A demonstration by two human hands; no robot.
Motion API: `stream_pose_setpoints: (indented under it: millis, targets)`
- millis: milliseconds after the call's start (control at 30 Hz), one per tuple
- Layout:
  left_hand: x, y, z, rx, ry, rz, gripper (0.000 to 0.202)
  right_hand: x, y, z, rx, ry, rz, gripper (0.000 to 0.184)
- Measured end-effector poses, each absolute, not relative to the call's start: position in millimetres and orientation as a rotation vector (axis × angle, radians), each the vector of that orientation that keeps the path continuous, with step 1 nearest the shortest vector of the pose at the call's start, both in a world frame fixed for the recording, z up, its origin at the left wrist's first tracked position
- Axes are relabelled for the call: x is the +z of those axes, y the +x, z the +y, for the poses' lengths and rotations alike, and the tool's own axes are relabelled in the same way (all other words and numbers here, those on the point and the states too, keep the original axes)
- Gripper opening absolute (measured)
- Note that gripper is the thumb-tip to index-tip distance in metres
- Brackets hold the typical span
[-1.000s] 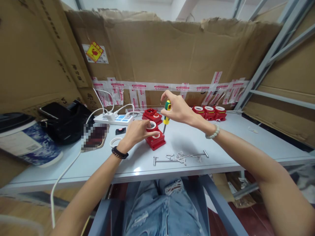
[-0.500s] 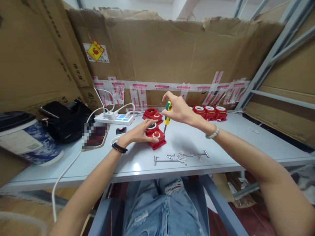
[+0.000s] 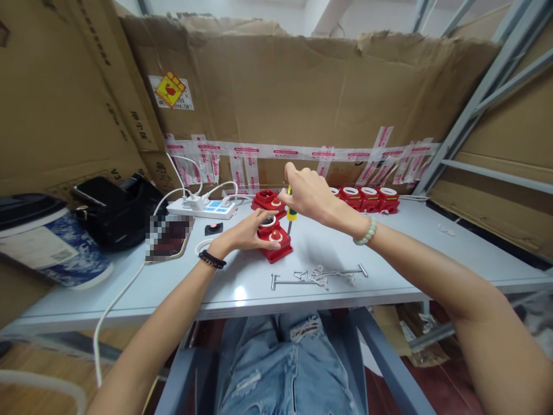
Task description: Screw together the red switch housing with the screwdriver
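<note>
A red plastic housing [image 3: 276, 245] with round button openings lies on the white table [image 3: 389, 248] in front of me. My left hand [image 3: 244, 232] grips its left side, thumb over the top and fingers along the front edge. Above it my right hand [image 3: 305, 193] is closed around the handle of a yellow-and-green screwdriver [image 3: 291, 214]. The screwdriver stands nearly upright, its tip down at the housing's right edge. A second red housing [image 3: 268, 200] sits just behind.
A row of red housings with white rings [image 3: 367, 197] stands at the back right. Metal pins and screws [image 3: 317, 275] lie near the front edge. A white power strip [image 3: 201, 207], a black bag [image 3: 116, 210], a phone [image 3: 166, 237] and a blue bucket [image 3: 41, 242] fill the left side. Cardboard walls surround the table.
My left hand has dropped from the white ring to lie along the housing's front. My right hand has turned and sunk lower over the screwdriver handle.
</note>
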State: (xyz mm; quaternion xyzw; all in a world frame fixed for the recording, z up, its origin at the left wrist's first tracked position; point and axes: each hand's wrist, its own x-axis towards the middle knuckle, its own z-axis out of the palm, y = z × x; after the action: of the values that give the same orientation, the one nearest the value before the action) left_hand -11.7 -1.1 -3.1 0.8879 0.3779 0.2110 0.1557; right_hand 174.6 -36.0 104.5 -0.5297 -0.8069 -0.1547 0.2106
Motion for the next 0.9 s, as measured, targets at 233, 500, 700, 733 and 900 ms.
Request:
stream_pose_setpoints:
  millis: [233,500,700,733,900]
  targets:
    - [-1,-9,-4,0.607,2.536,1.12,0.087,117,163,-30,-0.584,-1.583,-2.3,0.012]
    - [-4,-10,-1,0.614,2.54,1.091,0.083,130,162,-19,-0.345,-1.739,-2.329,0.016]
    - [-3,-10,-1,0.605,2.54,1.094,0.083,142,162,-32,-0.206,-1.482,-2.649,0.019]
    - [-3,-10,-2,0.606,2.539,1.098,0.082,145,162,-36,-0.157,-1.433,-2.736,0.026]
    - [-4,-10,-1,0.613,2.542,1.101,0.08,149,164,-41,-0.067,-1.428,-2.756,0.037]
